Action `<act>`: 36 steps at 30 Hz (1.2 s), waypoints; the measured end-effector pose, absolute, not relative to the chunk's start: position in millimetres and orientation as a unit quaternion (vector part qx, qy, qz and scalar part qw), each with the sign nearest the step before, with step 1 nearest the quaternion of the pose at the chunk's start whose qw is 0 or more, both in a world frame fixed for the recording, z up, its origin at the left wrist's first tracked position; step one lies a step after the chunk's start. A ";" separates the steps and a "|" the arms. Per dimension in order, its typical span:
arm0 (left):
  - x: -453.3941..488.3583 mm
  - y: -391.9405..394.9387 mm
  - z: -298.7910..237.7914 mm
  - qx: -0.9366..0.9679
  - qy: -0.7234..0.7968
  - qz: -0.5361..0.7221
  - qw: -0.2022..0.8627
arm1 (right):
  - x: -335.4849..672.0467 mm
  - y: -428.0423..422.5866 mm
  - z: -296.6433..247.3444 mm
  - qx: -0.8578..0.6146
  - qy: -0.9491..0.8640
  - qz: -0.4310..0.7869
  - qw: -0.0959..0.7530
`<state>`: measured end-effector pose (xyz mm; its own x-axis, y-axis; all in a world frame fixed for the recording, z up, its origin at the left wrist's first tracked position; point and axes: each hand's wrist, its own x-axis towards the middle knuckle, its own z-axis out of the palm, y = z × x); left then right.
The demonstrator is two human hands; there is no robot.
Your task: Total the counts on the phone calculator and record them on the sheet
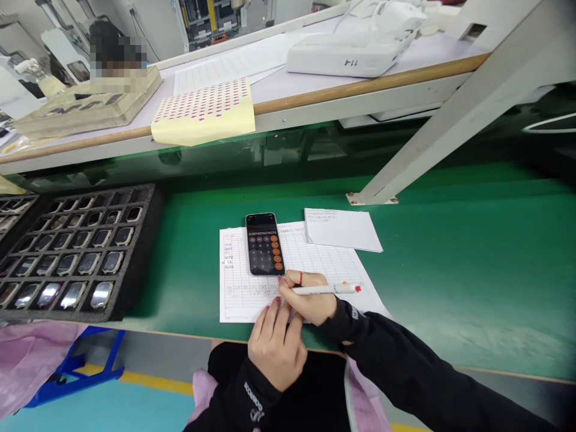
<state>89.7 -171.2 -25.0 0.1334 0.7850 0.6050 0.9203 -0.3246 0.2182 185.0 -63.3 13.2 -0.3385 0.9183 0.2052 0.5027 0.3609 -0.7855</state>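
Observation:
A white pen (327,289) with a red end is gripped in my right hand (315,298), its writing end low over a printed table sheet (324,264). My left hand (278,343) lies flat across the sheet's lower edge, fingers stretched out and holding nothing. Above my right hand, a phone (265,245) rests on the sheet with a calculator on its screen showing 0.0074074074074. A small stack of white paper (342,229) with some handwriting overlaps the sheet's upper right corner.
Black foam trays (90,252) of watch-like parts stand at the left. A slanted white post (432,120) is bolted to the green table (450,270). The raised shelf behind holds a yellow sticker sheet (204,114), a white device (342,55) and a pale box (90,105).

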 end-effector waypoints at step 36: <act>88.3 -172.4 -23.5 -0.754 -0.572 -0.310 0.092 | 185.1 -28.9 11.4 -0.500 -0.652 0.380 0.425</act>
